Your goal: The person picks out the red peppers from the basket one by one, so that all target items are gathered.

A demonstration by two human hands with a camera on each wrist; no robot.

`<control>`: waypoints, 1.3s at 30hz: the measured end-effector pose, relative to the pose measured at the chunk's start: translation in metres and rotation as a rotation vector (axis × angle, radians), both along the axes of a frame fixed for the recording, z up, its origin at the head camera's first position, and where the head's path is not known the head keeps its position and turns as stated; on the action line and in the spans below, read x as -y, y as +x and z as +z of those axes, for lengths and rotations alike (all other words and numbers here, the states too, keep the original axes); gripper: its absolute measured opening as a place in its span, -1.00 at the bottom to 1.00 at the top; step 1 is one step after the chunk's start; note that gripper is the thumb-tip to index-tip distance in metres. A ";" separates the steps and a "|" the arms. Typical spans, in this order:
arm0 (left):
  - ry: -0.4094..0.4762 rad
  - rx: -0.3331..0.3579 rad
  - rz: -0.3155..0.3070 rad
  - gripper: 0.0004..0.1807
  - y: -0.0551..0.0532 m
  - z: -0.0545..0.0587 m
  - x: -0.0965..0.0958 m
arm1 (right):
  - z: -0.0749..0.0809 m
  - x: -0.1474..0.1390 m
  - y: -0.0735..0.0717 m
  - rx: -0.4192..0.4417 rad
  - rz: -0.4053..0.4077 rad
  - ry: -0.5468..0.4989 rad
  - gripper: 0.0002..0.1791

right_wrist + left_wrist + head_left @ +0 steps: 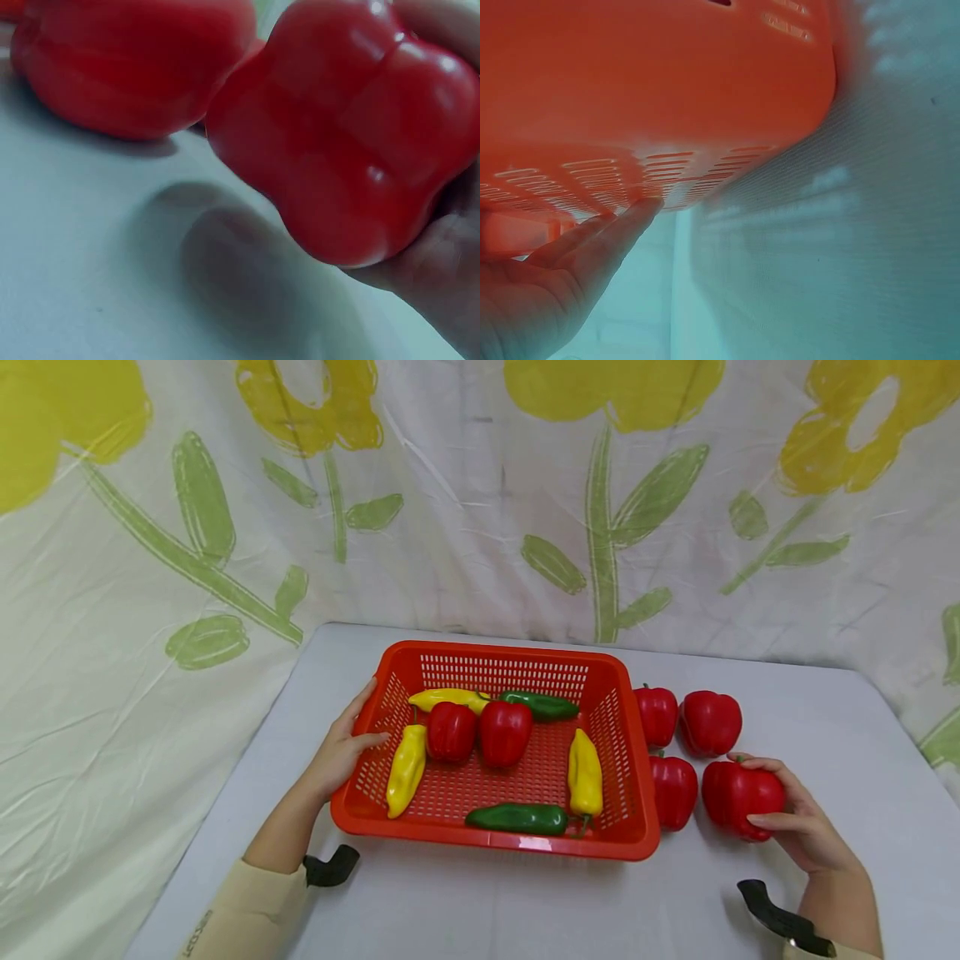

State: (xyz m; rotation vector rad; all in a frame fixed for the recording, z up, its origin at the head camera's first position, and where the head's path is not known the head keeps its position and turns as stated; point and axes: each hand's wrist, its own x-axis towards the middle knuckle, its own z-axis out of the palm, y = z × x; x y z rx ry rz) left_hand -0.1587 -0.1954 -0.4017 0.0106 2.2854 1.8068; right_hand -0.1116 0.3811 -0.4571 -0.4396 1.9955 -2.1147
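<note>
My right hand (pixel 806 827) grips a red bell pepper (pixel 738 797) to the right of the red plastic basket (pixel 495 843). In the right wrist view this bell pepper (pixel 337 135) is raised off the table, with its shadow below. On the basket's left side, my left hand (pixel 341 752) holds the rim, thumb over the inside and fingers along the outer wall. The left wrist view shows those fingers (pixel 622 232) against the slotted wall. Inside the basket lie two red bell peppers (pixel 505 735), several yellow peppers (pixel 407 771) and two long green peppers (pixel 517 818).
Three more red bell peppers (pixel 710 723) stand on the white table (pixel 420 910) against or near the basket's right side. A white cloth (pixel 465 568) painted with yellow flowers hangs behind the table's back edge.
</note>
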 end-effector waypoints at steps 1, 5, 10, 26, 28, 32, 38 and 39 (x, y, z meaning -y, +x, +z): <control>-0.001 -0.002 0.000 -0.18 0.000 0.000 0.000 | -0.001 0.000 0.000 0.008 -0.007 0.007 -0.22; -0.005 -0.011 -0.001 -0.18 -0.001 -0.001 0.000 | -0.005 0.002 -0.001 0.049 -0.029 0.058 -0.26; -0.002 -0.014 -0.002 -0.18 -0.001 -0.001 0.000 | -0.006 0.002 -0.001 0.098 -0.036 0.093 -0.30; 0.003 -0.014 -0.006 -0.18 -0.001 -0.002 0.000 | -0.010 0.000 -0.002 0.013 0.024 0.021 -0.24; 0.002 -0.009 -0.003 -0.18 -0.001 -0.002 0.000 | -0.009 0.001 -0.002 0.007 0.031 0.008 -0.25; -0.006 -0.008 -0.001 -0.17 -0.001 -0.002 0.000 | -0.006 0.001 -0.002 -0.008 0.039 -0.009 -0.26; 0.002 -0.009 -0.004 -0.18 -0.001 -0.002 0.000 | -0.004 0.000 -0.001 -0.028 0.019 -0.016 -0.28; 0.003 -0.010 -0.005 -0.18 -0.001 -0.002 0.000 | -0.004 0.000 -0.001 -0.030 0.011 -0.010 -0.28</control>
